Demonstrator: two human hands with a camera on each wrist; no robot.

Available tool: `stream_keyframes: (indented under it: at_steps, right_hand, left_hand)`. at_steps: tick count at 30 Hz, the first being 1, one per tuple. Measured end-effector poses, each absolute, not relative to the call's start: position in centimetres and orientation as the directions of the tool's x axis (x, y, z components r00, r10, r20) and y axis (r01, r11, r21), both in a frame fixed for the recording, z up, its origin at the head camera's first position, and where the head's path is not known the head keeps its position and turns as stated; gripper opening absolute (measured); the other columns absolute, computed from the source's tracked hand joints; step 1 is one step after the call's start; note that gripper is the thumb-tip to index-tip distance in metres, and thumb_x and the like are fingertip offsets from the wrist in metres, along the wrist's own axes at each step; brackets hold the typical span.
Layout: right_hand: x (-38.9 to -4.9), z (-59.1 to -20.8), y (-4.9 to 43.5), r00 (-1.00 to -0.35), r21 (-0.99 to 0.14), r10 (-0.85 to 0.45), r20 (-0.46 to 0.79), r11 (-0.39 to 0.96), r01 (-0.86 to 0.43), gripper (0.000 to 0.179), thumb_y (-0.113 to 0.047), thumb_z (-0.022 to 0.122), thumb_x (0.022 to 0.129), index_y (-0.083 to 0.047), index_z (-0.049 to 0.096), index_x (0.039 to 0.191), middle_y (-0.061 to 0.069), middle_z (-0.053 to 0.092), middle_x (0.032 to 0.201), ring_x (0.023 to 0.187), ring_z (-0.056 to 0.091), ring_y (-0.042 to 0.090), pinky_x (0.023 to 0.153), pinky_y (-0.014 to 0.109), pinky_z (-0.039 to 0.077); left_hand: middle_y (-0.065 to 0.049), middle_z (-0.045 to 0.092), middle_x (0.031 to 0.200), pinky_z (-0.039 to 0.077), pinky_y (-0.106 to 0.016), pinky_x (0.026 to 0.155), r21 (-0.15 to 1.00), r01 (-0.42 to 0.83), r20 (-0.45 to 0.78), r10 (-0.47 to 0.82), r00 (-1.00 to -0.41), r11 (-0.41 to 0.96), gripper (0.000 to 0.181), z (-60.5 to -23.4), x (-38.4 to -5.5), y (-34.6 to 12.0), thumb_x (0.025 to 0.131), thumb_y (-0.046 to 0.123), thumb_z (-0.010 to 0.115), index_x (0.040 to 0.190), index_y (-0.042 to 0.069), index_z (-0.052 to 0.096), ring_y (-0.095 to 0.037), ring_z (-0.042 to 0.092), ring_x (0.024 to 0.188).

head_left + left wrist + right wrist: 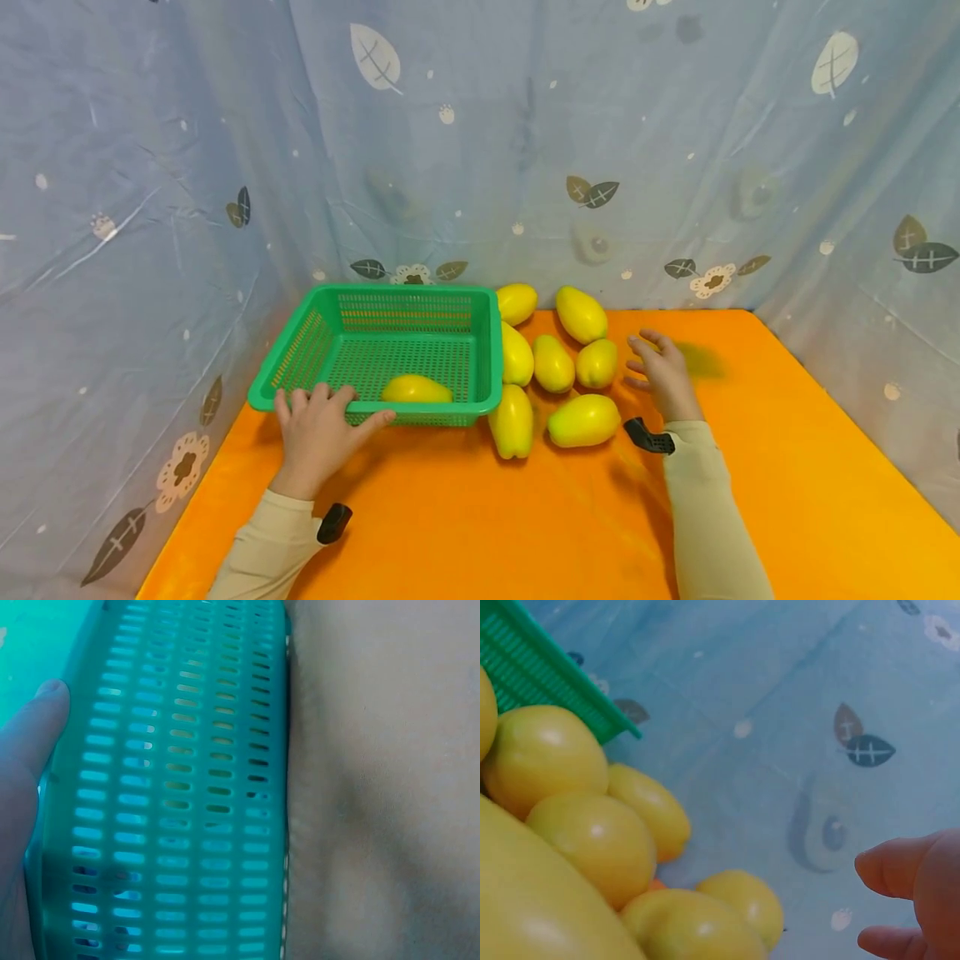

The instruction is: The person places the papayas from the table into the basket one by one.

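My left hand (318, 433) grips the near rim of a green plastic basket (489, 350), its fingers over the edge and its thumb along the front. In the left wrist view the thumb (37, 727) lies against the rim beside the slotted wall. One yellow mango (416, 389) lies inside the basket near the front. My right hand (663, 375) hovers with spread fingers, holding nothing, just right of a small mango (597, 363). Several more mangoes lie between it and the basket, among them a front one (583, 421) and a back one (581, 314).
An orange cloth (480, 517) covers the table. Pale blue patterned sheeting (517, 150) hangs behind it and along both sides. One mango (512, 421) lies at the basket's front right corner, and others sit close against its right wall.
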State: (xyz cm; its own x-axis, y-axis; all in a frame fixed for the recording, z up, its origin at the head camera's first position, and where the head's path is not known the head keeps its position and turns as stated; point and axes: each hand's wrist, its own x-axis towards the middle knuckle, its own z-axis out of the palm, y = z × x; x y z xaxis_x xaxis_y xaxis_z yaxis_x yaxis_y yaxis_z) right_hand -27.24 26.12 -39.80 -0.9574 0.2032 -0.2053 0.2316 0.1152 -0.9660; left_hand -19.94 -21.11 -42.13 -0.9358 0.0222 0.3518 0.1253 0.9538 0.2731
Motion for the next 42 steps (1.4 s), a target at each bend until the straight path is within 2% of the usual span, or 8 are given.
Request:
stream_keyframes:
  at_steps: [7, 12, 19, 22, 27, 34, 39, 42]
  right_hand:
    - [-28.3, -41.8, 25.8, -0.953, -0.952, 0.177, -0.245, 0.142, 0.271, 0.077, -0.046, 0.049, 0.105, -0.012, 0.014, 0.165, 0.021, 0.020, 0.168, 0.142, 0.042, 0.043, 0.095, 0.039, 0.059]
    - [-28.8, -43.0, 25.3, -0.948, -0.946, 0.152, -0.280, 0.126, 0.300, 0.080, -0.048, 0.051, 0.104, -0.013, 0.012, 0.165, 0.023, 0.025, 0.165, 0.134, 0.047, 0.037, 0.109, 0.050, 0.049]
    - [-29.1, -43.6, 24.6, -0.960, -0.943, 0.149, -0.239, 0.200, 0.266, 0.083, -0.050, 0.057, 0.101, -0.014, 0.018, 0.165, 0.025, 0.031, 0.161, 0.135, 0.048, 0.036, 0.113, 0.050, 0.045]
    - [-29.3, -43.5, 24.3, -0.961, -0.947, 0.147, -0.237, 0.188, 0.262, 0.081, -0.047, 0.057, 0.101, -0.015, 0.019, 0.165, 0.025, 0.032, 0.161, 0.129, 0.051, 0.032, 0.108, 0.046, 0.049]
    - [-29.2, -43.5, 24.2, -0.958, -0.951, 0.145, -0.246, 0.154, 0.267, 0.077, -0.041, 0.057, 0.103, -0.014, 0.019, 0.164, 0.022, 0.037, 0.156, 0.110, 0.055, 0.019, 0.091, 0.032, 0.055]
    - [-29.0, -42.8, 24.5, -0.956, -0.955, 0.121, -0.268, 0.099, 0.280, 0.078, -0.037, 0.057, 0.103, -0.015, 0.015, 0.165, 0.019, 0.034, 0.156, 0.108, 0.053, 0.019, 0.096, 0.037, 0.052]
    - [-28.6, -42.1, 25.3, -0.955, -0.959, 0.158, -0.250, 0.099, 0.267, 0.077, -0.037, 0.058, 0.103, -0.014, 0.017, 0.165, 0.014, 0.040, 0.146, 0.088, 0.059, 0.011, 0.081, 0.029, 0.057]
    - [-28.1, -40.8, 25.7, -0.952, -0.971, 0.206, -0.228, 0.024, 0.238, 0.075, -0.033, 0.059, 0.102, -0.015, 0.020, 0.164, 0.009, 0.039, 0.144, 0.088, 0.059, 0.009, 0.075, 0.026, 0.059]
  left_hand:
    - [-0.025, 0.065, 0.109, 0.010, -0.079, 0.112, 0.280, 0.118, 0.342, 0.016, -0.940, 0.953, 0.071, -42.0, -19.8, -21.2, 0.082, 0.068, 0.072, 0.117, 0.006, 0.072, -0.053, 0.047, 0.100]
    - [-0.026, 0.065, 0.110, 0.009, -0.079, 0.112, 0.282, 0.126, 0.345, 0.022, -0.939, 0.951, 0.072, -41.9, -19.8, -21.1, 0.083, 0.068, 0.072, 0.118, 0.005, 0.072, -0.053, 0.046, 0.100]
    - [-0.026, 0.065, 0.112, 0.010, -0.077, 0.113, 0.285, 0.134, 0.352, 0.027, -0.936, 0.949, 0.071, -42.0, -19.9, -21.0, 0.082, 0.066, 0.074, 0.119, 0.005, 0.072, -0.050, 0.046, 0.098]
    - [-0.026, 0.065, 0.111, 0.010, -0.076, 0.113, 0.282, 0.133, 0.356, 0.025, -0.934, 0.950, 0.071, -42.0, -19.9, -21.0, 0.081, 0.066, 0.075, 0.118, 0.005, 0.072, -0.049, 0.046, 0.097]
    - [-0.025, 0.065, 0.109, 0.010, -0.076, 0.113, 0.277, 0.128, 0.353, 0.023, -0.935, 0.952, 0.071, -42.1, -19.8, -21.0, 0.082, 0.065, 0.075, 0.118, 0.005, 0.072, -0.047, 0.045, 0.095]
    - [-0.025, 0.065, 0.110, 0.012, -0.075, 0.112, 0.272, 0.126, 0.355, 0.022, -0.935, 0.954, 0.072, -41.9, -19.8, -21.1, 0.082, 0.066, 0.074, 0.120, 0.005, 0.072, -0.048, 0.046, 0.095]
    - [-0.024, 0.065, 0.110, 0.012, -0.075, 0.113, 0.264, 0.118, 0.352, 0.018, -0.936, 0.957, 0.072, -42.0, -19.8, -21.1, 0.082, 0.068, 0.073, 0.119, 0.006, 0.072, -0.049, 0.047, 0.097]
    - [-0.024, 0.065, 0.109, 0.012, -0.076, 0.113, 0.266, 0.118, 0.353, 0.018, -0.936, 0.957, 0.072, -42.0, -19.9, -21.0, 0.081, 0.069, 0.072, 0.118, 0.006, 0.072, -0.049, 0.047, 0.098]
